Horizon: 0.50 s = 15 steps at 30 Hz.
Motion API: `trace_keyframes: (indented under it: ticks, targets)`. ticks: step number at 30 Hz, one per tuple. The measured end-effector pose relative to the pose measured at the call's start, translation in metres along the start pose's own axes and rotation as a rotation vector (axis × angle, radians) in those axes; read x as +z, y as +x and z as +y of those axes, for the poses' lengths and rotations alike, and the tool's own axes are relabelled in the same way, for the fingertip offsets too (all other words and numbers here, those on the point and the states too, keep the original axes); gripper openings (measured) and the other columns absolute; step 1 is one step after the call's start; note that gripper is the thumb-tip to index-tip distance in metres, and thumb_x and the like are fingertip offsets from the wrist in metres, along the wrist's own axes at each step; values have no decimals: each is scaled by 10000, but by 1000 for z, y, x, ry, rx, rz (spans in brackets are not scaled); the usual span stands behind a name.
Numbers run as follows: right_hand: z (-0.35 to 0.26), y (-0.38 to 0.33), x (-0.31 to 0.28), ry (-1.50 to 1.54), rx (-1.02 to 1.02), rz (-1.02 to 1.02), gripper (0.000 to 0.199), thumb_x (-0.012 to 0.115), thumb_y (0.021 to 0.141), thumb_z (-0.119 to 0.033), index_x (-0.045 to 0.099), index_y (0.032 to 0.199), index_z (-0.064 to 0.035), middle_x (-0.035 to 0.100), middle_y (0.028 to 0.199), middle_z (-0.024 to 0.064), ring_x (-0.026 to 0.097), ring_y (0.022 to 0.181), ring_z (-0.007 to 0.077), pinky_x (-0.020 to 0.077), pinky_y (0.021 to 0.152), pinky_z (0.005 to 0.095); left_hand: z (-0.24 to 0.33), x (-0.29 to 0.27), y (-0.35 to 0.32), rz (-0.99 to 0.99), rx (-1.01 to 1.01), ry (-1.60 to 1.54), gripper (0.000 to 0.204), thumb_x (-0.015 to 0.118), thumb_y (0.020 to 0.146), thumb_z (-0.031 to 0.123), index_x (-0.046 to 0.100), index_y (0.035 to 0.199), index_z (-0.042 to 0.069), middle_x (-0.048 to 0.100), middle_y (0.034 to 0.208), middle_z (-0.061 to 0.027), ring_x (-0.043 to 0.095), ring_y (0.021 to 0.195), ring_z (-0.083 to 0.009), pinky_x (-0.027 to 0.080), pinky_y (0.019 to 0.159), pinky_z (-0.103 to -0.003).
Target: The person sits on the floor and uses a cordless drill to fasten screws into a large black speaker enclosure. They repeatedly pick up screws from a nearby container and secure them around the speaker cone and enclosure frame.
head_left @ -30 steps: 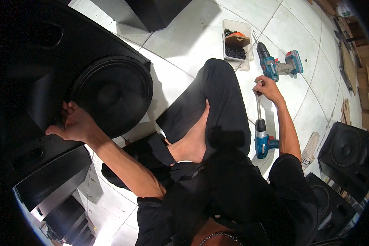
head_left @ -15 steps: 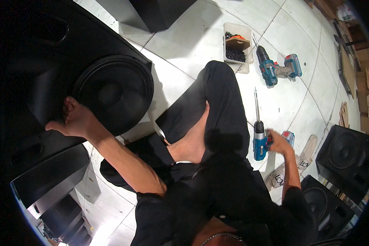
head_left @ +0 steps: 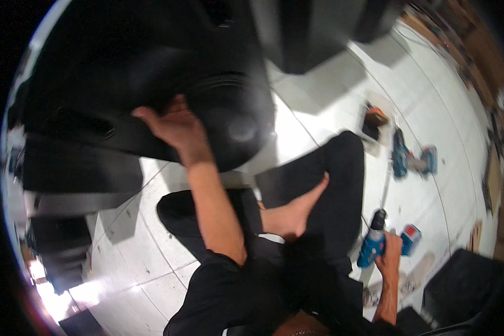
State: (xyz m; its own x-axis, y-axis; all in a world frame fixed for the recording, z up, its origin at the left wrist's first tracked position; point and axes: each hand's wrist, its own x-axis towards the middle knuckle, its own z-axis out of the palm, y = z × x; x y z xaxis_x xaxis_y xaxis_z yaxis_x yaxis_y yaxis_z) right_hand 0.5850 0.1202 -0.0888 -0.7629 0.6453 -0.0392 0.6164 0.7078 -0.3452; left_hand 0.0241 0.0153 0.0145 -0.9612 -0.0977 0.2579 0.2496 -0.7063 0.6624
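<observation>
Head view: right hand (head_left: 391, 246) now snug round blue drill (head_left: 370, 250), off its bit (head_left: 386, 185); left hand (head_left: 179, 130) half-spread, empty, at speaker (head_left: 238, 126)

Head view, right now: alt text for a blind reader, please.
A seated person grips a blue cordless drill with the right hand, the left hand at a black loudspeaker. A second cordless drill lies on white floor tiles beside a plastic bin.

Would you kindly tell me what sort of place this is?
It looks like a speaker workshop: a black speaker cabinet, a cordless drill in the right hand and another drill on the floor.
</observation>
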Motion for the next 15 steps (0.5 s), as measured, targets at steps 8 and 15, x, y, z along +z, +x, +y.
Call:
trace_keyframes:
  ticks: [8, 15]
  targets:
    - [-121, 119, -43, 343, -409, 413, 473, 762, 723, -197, 594, 1117, 4, 641, 984, 199, 641, 842, 357, 501, 734, 425, -5, -7, 14, 238, -78, -101, 692, 607, 838, 615, 577, 1125, -14, 640, 1008, -68, 571, 808, -176, 453, 786, -316]
    - [-209, 150, -3, 998, -284, 225, 178, 654, 870, -174, 583, 980, -53, 598, 702, 40, 611, 631, 119, 504, 551, 247, -10, 1, 8, 255, -83, -88, 733, 627, 822, 620, 577, 1034, -79, 634, 990, -89, 583, 841, -185, 464, 778, -315]
